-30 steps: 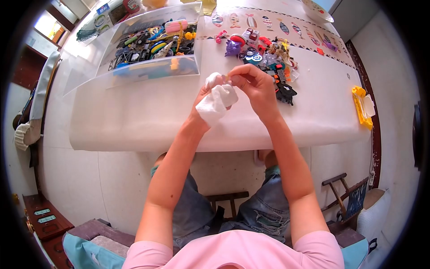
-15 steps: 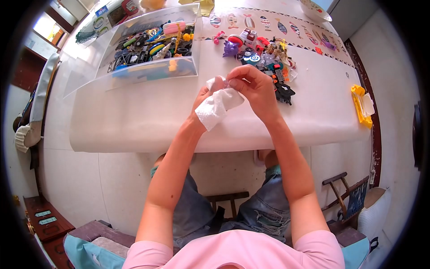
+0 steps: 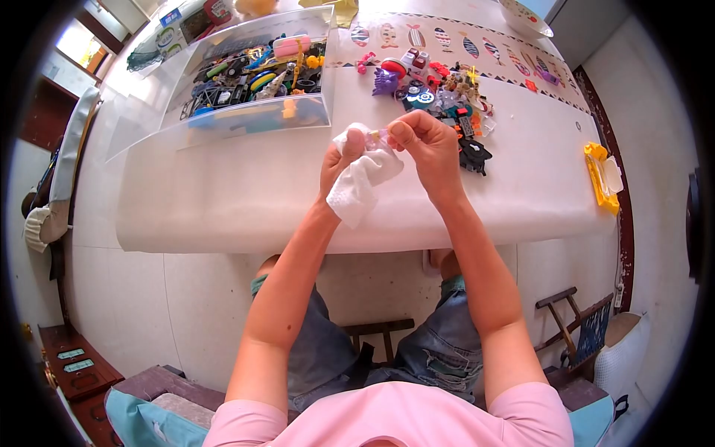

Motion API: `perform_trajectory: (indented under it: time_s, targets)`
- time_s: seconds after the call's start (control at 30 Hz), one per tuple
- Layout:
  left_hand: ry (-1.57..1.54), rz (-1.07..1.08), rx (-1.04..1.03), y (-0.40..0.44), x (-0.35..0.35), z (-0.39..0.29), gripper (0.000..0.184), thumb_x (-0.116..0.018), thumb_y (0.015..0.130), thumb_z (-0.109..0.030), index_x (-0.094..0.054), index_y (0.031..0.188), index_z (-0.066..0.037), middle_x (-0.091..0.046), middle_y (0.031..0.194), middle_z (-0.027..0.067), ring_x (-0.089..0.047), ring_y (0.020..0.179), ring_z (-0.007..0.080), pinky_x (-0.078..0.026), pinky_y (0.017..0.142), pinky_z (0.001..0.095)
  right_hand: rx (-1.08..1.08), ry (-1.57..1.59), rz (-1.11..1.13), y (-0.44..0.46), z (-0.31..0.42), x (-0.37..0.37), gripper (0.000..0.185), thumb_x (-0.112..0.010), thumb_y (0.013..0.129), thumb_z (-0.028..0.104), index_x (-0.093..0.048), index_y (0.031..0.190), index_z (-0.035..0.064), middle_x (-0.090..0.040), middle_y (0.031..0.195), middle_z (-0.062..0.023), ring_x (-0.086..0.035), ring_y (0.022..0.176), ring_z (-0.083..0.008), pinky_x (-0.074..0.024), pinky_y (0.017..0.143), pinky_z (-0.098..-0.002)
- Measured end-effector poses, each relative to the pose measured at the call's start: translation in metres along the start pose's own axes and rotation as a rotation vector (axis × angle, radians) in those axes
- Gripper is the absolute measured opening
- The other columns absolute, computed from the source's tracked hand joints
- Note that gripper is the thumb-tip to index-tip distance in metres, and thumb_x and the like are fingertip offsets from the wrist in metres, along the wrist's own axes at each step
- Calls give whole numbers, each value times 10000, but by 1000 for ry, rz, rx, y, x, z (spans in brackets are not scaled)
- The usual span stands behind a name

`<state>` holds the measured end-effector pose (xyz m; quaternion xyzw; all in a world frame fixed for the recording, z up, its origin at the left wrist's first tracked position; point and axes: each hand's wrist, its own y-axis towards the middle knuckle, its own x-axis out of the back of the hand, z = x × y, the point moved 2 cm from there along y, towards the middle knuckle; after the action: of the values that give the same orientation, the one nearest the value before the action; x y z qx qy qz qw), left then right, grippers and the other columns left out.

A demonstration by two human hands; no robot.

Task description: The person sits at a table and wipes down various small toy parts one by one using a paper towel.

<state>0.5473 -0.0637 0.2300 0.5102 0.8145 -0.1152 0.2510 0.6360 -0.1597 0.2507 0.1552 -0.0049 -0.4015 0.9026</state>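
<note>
My left hand [image 3: 341, 160] is closed around a white wipe [image 3: 363, 179], which hangs down over the palm and wrist. Between the two hands is a small pinkish, partly clear toy piece [image 3: 377, 137], too small to name more exactly. My right hand [image 3: 428, 149] pinches the right end of this piece between thumb and fingers. The wipe covers part of the piece's left side. Just beyond my right hand lies a pile of small toys, with a purple toy [image 3: 385, 82], a teal wheel-like disc [image 3: 417, 95] and a black piece [image 3: 474, 156].
A clear plastic bin [image 3: 253, 115] full of mixed toys stands at the left back. A yellow wipes pack [image 3: 602, 177] with a raised lid lies near the right edge. Behind the pile runs a fish-patterned strip [image 3: 454, 46]; a bowl [image 3: 526, 18] sits at the far right.
My right hand has shifted slightly right, and the gap between the hands has widened. More of the small pinkish piece shows. The wipe's hanging end has sagged a little.
</note>
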Motion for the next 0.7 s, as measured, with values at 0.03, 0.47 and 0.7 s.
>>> perform_trajectory:
  time_s: [0.03, 0.47, 0.7]
  targets:
    - [-1, 1, -2, 0, 1, 0, 409, -464, 846, -464, -550, 809, -66, -556, 691, -14, -508, 579, 37, -401, 481, 184, -5, 7, 1, 0, 0, 0, 188, -621, 805, 187, -605, 789, 0, -583, 656, -14, -513, 619, -45, -422, 579, -188]
    - [542, -234, -488, 11, 17, 0, 164, -560, 816, -71, -583, 960, 5, -558, 804, 0, -502, 724, 93, -409, 692, 224, 119, 21, -127, 0, 7, 0, 129, -614, 805, 122, -589, 857, 7, -589, 772, -7, -520, 689, -50, -424, 650, -187]
    - [-245, -9, -68, 6, 11, -7, 282, -445, 769, 22, -524, 1040, 23, -566, 939, 69, -554, 830, 159, -450, 706, 266, 76, 5, -121, 0, -1, 0, 164, -609, 811, 144, -568, 866, -5, -607, 748, -32, -563, 691, -74, -442, 644, -198]
